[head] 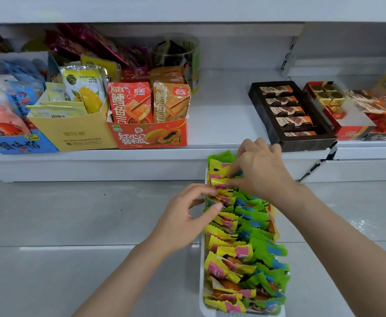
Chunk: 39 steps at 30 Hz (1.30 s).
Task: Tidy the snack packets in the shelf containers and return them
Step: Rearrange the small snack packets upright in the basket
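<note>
**Both hands in the snack tray, below the shelf edge**

Your long white tray [202, 266] sits out in front of the shelf [221, 115], its far end just under the shelf's front lip. It is packed with small packets in two rows: yellow packets [221, 248] down the left side, green packets [265, 250] down the right.

Your left hand [185, 216] is at the tray's left edge, near its far end, with the grip closed as a pinch: thumb and fingertips meet on the edge of a yellow packet. Your right hand [260, 172] reaches across the far end of the tray, fingers curled down into the yellow row and holding packets there; which ones exactly is hidden under the fingers.

On the shelf, a gap lies open between the red papaya box [150, 136] on the left and the dark chocolate tray [301, 143] on the right. A yellow carton [73, 133] stands beside the red box.
</note>
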### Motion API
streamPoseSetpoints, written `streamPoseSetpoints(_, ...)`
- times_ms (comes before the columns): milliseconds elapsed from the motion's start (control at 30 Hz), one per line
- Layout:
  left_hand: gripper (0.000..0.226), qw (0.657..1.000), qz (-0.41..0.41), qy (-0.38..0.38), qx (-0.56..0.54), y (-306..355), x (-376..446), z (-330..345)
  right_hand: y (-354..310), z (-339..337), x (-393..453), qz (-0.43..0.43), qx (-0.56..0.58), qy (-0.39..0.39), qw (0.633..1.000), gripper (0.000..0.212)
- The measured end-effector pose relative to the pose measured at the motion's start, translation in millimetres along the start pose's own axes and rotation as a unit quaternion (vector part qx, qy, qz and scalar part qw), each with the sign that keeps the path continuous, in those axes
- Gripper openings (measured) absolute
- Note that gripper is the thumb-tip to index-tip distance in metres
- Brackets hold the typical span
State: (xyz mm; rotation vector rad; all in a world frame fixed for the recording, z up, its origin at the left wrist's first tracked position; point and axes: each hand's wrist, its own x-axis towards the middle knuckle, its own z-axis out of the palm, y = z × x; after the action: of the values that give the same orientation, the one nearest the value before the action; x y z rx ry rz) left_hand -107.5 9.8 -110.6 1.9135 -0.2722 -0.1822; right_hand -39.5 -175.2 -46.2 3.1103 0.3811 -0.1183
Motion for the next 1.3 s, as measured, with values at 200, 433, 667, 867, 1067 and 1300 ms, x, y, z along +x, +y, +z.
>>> streamPoseSetpoints(200, 0.033, 0.994, -0.089, 0.031, 0.054, 17.6, 30.8, -0.4, 1.8, 5.1, -5.9, 0.034, 0.038, -0.008, 0.999, 0.046)
streamPoseSetpoints(433, 0.018, 0.973, -0.209, 0.095, 0.009, 17.4, 65.6, 11.9, 9.1, 11.4, -10.8, 0.037, 0.109, 0.002, 0.993, 0.041)
streamPoseSetpoints(667, 0.031, 0.987, -0.071, 0.144, 0.016, 12.3, 42.7, 13.5, 14.3, 17.6, -13.0, 0.019, 0.16, 0.042, 0.986, 0.039)
streamPoseSetpoints(867, 0.033, 0.978, -0.023, 0.185, -0.098, 4.8, 29.0, 9.7, 16.3, 23.0, -15.7, -0.019, 0.237, 0.115, 0.964, 0.029)
streamPoseSetpoints(1067, 0.026, 0.965, 0.003, 0.184, -0.185, 32.9, 35.6, -4.4, 7.9, 17.6, -20.5, -0.023, 0.481, 0.154, 0.863, 0.013)
streamPoseSetpoints(1300, 0.019, 0.936, -0.062, 0.22, -0.267, 44.0, 33.1, -23.8, 24.6, -52.2, -24.7, 0.052, 0.644, 0.31, 0.697, 0.023)
